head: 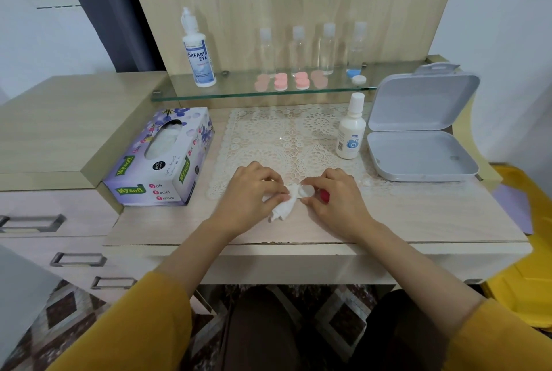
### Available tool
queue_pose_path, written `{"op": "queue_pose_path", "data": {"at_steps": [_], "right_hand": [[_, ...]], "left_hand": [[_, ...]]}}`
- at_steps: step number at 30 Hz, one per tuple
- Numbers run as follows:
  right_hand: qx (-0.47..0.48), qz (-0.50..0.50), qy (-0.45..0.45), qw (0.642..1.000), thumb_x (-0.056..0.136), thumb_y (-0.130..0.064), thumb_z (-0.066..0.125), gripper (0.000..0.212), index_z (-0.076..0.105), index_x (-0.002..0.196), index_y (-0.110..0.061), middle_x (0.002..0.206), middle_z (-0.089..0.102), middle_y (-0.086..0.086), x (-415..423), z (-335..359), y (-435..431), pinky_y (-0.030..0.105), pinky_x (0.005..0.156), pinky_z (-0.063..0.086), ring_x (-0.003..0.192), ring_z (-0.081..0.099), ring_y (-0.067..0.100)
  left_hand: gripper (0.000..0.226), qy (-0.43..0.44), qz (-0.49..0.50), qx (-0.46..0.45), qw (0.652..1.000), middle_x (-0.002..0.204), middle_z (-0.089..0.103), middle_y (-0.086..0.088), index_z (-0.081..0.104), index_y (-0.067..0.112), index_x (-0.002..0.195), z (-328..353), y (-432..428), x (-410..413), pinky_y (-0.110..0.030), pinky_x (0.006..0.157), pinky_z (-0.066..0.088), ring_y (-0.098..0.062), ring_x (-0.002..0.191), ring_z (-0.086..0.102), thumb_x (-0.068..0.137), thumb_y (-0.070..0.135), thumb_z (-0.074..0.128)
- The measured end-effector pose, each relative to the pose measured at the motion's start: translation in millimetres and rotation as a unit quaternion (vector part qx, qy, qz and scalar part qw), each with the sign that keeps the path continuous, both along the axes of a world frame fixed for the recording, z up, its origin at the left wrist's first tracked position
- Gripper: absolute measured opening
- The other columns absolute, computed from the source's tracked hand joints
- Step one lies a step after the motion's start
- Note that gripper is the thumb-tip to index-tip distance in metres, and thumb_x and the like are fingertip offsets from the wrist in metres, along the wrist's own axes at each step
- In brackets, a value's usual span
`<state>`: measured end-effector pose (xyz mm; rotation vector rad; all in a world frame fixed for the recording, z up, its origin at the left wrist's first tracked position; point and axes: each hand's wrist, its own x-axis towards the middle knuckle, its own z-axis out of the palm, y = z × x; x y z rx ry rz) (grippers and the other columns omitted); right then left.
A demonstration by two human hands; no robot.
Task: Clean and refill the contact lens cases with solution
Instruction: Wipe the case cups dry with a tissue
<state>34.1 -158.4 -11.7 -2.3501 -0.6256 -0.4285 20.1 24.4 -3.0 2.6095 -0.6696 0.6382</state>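
My left hand [252, 191] pinches a crumpled white tissue [282, 209] at the near edge of the lace mat. My right hand [336, 196] grips a small contact lens case [307, 191], its white well against the tissue and a red part [325, 196] showing between the fingers. A small white solution bottle [350, 128] stands upright on the mat's right side. A tall solution bottle [198, 48] stands on the glass shelf [233, 92]. Two pink lens cases [291, 81] and a blue and white case [356, 76] lie on that shelf.
A purple tissue box [161, 158] lies left of the lace mat [283, 137]. An open grey hinged box [418, 128] sits at the right. Several clear bottles [327, 48] line the shelf's back. Drawers [53, 221] are at the left, a yellow object [525, 266] at the right.
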Motion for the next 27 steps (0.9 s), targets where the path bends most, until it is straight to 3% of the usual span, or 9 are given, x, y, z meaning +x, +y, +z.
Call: {"op": "queue_pose_path", "data": {"at_steps": [5, 11, 17, 27], "right_hand": [[-0.001, 0.0, 0.005, 1.0, 0.076, -0.014, 0.07, 0.015, 0.072, 0.091, -0.016, 0.066, 0.038, -0.006, -1, 1, 0, 0.032, 0.071, 0.03, 0.07, 0.038, 0.016], [-0.002, 0.003, 0.007, 1.0, 0.075, -0.013, 0.07, 0.012, 0.072, 0.087, -0.012, 0.067, 0.04, -0.003, -1, 1, -1, 0.031, 0.07, 0.029, 0.069, 0.038, 0.016], [0.018, 0.013, -0.004, 1.0, 0.072, -0.007, 0.068, 0.008, 0.07, 0.079, -0.004, 0.064, 0.04, 0.001, -3, 1, -3, 0.017, 0.064, 0.025, 0.065, 0.038, 0.017], [0.005, 0.011, 0.008, 1.0, 0.072, -0.017, 0.063, 0.013, 0.068, 0.073, -0.006, 0.063, 0.04, 0.0, 0, -3, -1, 0.014, 0.063, 0.025, 0.063, 0.038, 0.017]], "left_hand": [[0.023, -0.019, -0.012, -0.019, 1.0, 0.084, 0.067, 0.003, 0.071, 0.019, 0.081, -6, 0, -4, -0.019, 0.074, 0.028, -0.008, 0.082, 0.046, 0.079, 0.034, 0.054], [0.026, -0.059, 0.0, 0.023, 0.998, 0.093, 0.069, 0.003, 0.075, 0.025, 0.085, -14, 3, -4, -0.025, 0.076, 0.028, -0.01, 0.087, 0.046, 0.082, 0.04, 0.054], [0.03, -0.074, -0.017, 0.059, 0.995, 0.102, 0.068, 0.0, 0.073, 0.021, 0.092, -18, 2, -3, -0.027, 0.077, 0.029, -0.014, 0.092, 0.046, 0.082, 0.04, 0.053], [0.019, -0.087, -0.006, 0.018, 0.996, 0.085, 0.062, -0.003, 0.069, 0.015, 0.075, -21, -1, 2, -0.024, 0.069, 0.029, -0.014, 0.079, 0.042, 0.08, 0.027, 0.055]]}}
